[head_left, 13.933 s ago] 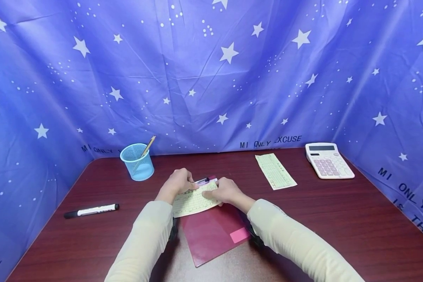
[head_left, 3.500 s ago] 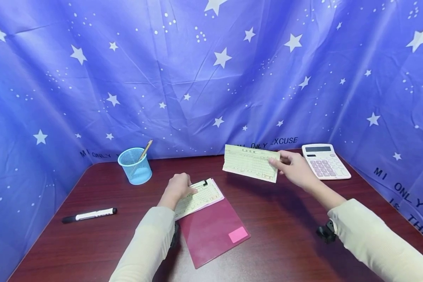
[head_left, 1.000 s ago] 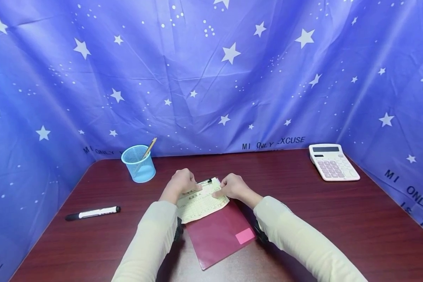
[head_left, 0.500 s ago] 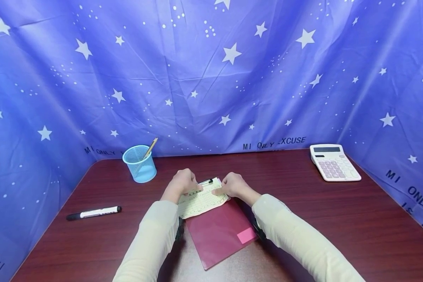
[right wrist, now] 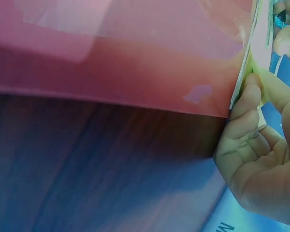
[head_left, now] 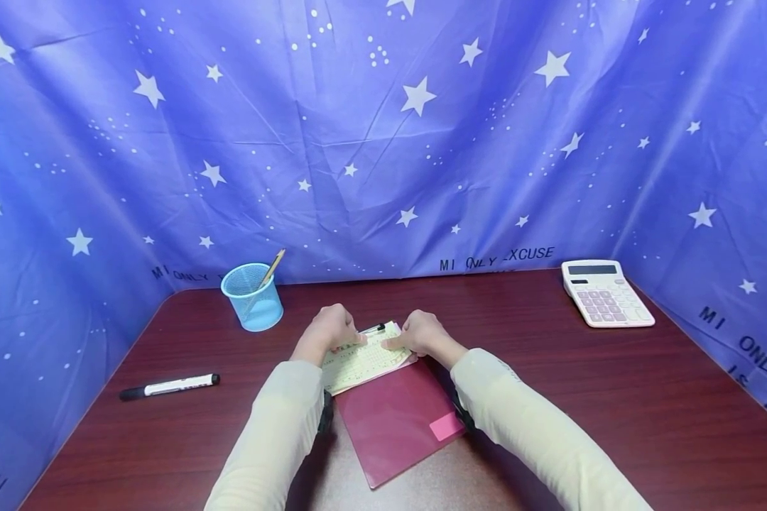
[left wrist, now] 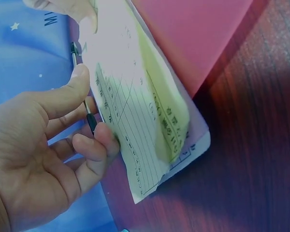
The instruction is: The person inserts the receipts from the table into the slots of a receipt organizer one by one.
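A maroon clip folder point(head_left: 396, 419) with a pink label lies at the middle front of the table. Yellowish printed forms point(head_left: 361, 369) lie stacked along its far edge, over whiter sheets. My left hand point(head_left: 329, 332) grips the folder's metal clip point(left wrist: 91, 121); in the left wrist view the thumb is on its wire, fingertips at the forms' edge. My right hand point(head_left: 425, 333) pinches the right end of the forms between thumb and fingers. In the left wrist view the top form point(left wrist: 130, 106) bows up from a curled yellow one point(left wrist: 169, 111) beneath.
A blue mesh pen cup point(head_left: 252, 298) with a pencil point(head_left: 272, 268) stands back left. A black-and-white marker point(head_left: 169, 386) lies left. A white calculator point(head_left: 607, 293) sits back right. A blue star-patterned curtain point(head_left: 383, 142) hangs behind and beside the table.
The form that lay back right, then hung in my right hand, is now on the stack at the clip. In the last second the forms' front edge has shifted slightly toward the clip.
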Demonstrator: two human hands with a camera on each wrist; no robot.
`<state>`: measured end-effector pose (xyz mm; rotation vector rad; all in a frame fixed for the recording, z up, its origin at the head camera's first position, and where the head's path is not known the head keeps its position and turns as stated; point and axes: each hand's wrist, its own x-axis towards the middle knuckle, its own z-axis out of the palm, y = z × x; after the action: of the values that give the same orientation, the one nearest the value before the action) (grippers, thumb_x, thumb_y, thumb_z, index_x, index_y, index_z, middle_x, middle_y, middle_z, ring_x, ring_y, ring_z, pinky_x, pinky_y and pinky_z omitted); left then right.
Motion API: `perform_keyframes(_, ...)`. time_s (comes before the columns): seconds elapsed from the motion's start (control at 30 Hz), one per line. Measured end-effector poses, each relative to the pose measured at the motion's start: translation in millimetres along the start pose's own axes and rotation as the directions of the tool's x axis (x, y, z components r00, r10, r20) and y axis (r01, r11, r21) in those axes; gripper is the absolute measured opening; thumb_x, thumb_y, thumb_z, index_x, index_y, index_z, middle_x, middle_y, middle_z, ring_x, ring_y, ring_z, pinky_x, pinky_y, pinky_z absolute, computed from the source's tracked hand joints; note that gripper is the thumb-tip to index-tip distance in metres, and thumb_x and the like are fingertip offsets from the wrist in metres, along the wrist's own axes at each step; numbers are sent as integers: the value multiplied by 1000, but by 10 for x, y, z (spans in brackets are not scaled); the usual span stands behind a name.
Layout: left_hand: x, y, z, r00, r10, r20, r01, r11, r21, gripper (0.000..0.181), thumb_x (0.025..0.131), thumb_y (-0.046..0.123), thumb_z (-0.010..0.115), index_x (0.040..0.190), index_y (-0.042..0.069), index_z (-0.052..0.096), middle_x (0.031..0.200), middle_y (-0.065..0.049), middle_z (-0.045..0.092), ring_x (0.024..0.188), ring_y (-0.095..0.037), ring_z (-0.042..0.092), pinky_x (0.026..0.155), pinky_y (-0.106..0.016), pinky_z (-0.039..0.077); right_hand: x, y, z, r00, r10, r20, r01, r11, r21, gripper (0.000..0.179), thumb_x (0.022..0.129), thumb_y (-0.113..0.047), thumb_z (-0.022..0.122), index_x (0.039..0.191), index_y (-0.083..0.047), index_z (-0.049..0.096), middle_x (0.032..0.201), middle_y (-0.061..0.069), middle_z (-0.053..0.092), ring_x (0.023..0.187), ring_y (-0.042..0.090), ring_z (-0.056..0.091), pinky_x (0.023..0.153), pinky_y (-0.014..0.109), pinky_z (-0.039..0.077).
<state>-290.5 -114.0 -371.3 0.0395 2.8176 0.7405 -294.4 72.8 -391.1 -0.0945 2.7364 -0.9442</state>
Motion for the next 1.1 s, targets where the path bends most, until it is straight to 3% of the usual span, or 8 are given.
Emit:
perform_keyframes(0.23,-39,-7,49,999,38,-38,-39,999,-13,42,86,22,84,60,10,53,58,1,52,45,-12,50,55,-27,45,10,-2,11,1000,6,-10,-6,1000,5,53,80,-32,88,47,-14,52,41,-3,48,36,7,46,40,19,34)
perform_keyframes(0.43,-76,-25,93,992,89,-86,-89,996,7,35,84,21,85,66,8,58,67,-2,59,47,-13,53,63,-31,51,-10,14,34,998,-16,-63,14,999,-35,53,80,-34,88,48,-14,51,44,-6,46,46,10,48,48,21,37)
perform_keyframes(0.67,-64,-38,117,987,111,-114,-110,994,15,34,83,21,87,66,8,61,65,0,59,47,-12,52,71,-34,53,-52,61,26,994,-58,-91,59,998,12,43,81,-29,87,56,-13,56,52,-4,53,46,8,55,48,20,40)
perform_keyframes(0.87,-54,-37,121,984,123,-126,-119,992,34,33,82,22,87,67,9,61,65,0,58,62,-16,54,73,-35,51,-110,99,0,982,-112,-154,111,994,-13,33,79,-28,87,64,-12,62,64,-2,60,65,16,60,65,30,48)
perform_keyframes(1.1,-36,-45,133,981,126,-146,-117,991,65,31,79,23,89,68,8,64,71,0,62,78,-21,59,82,-40,53,-171,118,-50,980,-96,-175,74,989,-129,34,76,-30,90,73,-12,61,75,2,60,81,25,60,76,44,50)
